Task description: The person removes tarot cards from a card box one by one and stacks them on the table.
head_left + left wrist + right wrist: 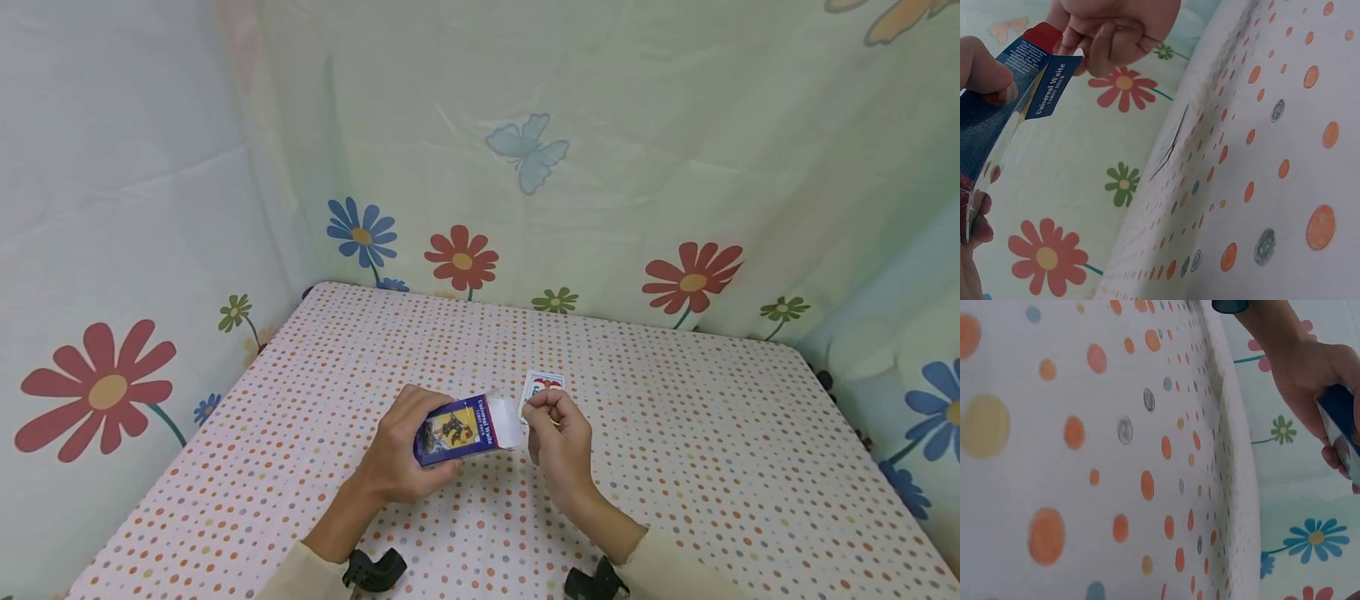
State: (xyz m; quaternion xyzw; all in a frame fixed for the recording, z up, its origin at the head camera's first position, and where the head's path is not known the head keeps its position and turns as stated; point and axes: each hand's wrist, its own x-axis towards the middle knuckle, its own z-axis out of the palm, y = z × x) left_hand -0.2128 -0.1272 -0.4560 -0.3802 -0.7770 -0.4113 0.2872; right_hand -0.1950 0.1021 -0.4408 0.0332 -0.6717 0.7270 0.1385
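Note:
My left hand [401, 446] grips a blue tarot card box [453, 429] around its sides, thumb along the near edge. Its picture face is up in the head view, with the white inside of an opened end flap [506, 422] pointing right. My right hand [558, 437] is beside that end, fingers curled and fingertips close to the flap. Whether they pinch it is hidden. Beyond the right hand lies a white-edged card [546, 382] with a red and blue print, partly covered by the hand. In the left wrist view, the right hand [1119, 37] overlaps the box's red tab [1043, 36].
A dotted cloth [675, 433] covers the table. Hanging fabric with flowers [600, 167] surrounds its back and sides. A black wrist mount [375, 571] sits on the left wrist, and another black mount [596, 581] on the right.

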